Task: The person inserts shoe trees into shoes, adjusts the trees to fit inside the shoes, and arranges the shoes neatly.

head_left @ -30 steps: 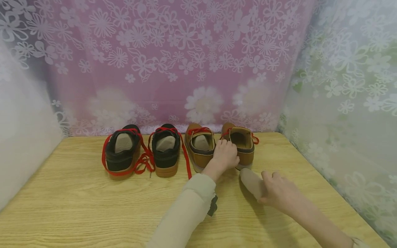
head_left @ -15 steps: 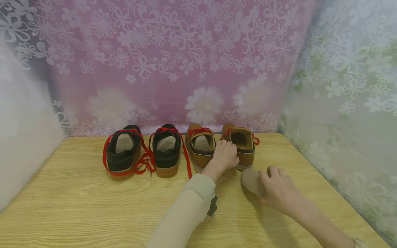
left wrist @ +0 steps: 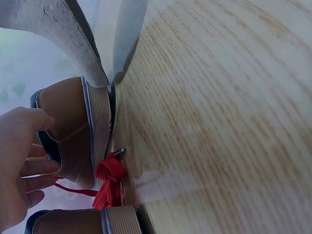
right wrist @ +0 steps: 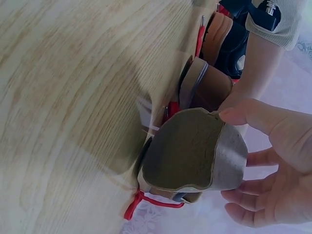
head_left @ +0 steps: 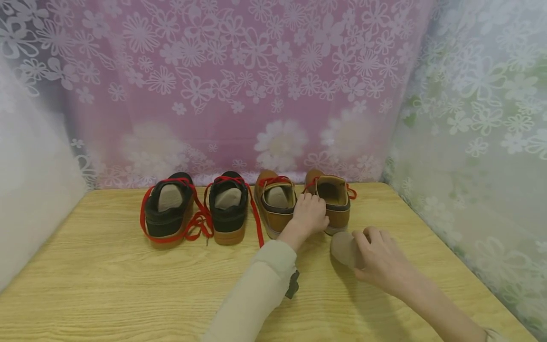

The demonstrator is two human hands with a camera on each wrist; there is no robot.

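Observation:
My left hand (head_left: 311, 213) grips the rear left side of the right brown shoe (head_left: 339, 217). In the left wrist view, the thumb lies on the heel of that shoe (left wrist: 66, 109), with fingers at its collar. This shoe's opening shows an unfilled interior. Just behind its heel, my right hand (head_left: 384, 261) holds a beige moulded shoe insert (head_left: 343, 249), rounded toe end toward the shoe. In the right wrist view, the thumb pinches the rim of the hollow insert (right wrist: 183, 151) and the fingers lie along its other side. The left brown shoe (head_left: 278, 218) has a similar insert inside.
Two black shoes (head_left: 166, 223) with inserts stand to the left, their loose red laces (head_left: 201, 223) trailing on the wooden table (head_left: 149, 294). Flowered pink cloth (head_left: 213, 95) hangs behind the shoes. Pale cloth (head_left: 478, 166) borders the right side.
The right hand has shifted slightly and the insert has turned, so it looks shorter and points more straight at the shoe. The left hand and all shoes stay put.

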